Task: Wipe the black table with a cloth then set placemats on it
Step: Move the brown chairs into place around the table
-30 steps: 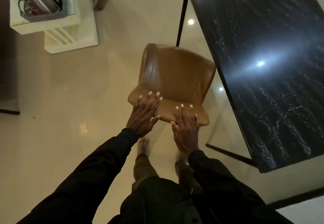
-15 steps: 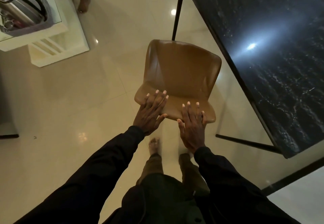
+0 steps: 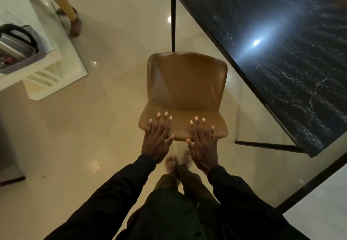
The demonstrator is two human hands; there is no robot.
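The black marble-patterned table (image 3: 281, 55) fills the upper right, its bare top catching a bright light reflection. Left of it stands a brown leather chair (image 3: 187, 82). My left hand (image 3: 156, 139) lies flat on the top of the chair's backrest with fingers straight. My right hand (image 3: 203, 144) rests beside it on the same edge, fingers straight too. No cloth or placemat shows in the head view.
A white side table (image 3: 48, 74) with a dark basket (image 3: 24, 48) on it stands at the left. Another person's bare foot (image 3: 75, 26) is on the glossy tiled floor (image 3: 84, 136) at the upper left. My own feet (image 3: 178, 162) are behind the chair.
The chair has turned and slid left, away from the table's edge, with both hands staying flat on its backrest. The view has swung so the table sits further right.
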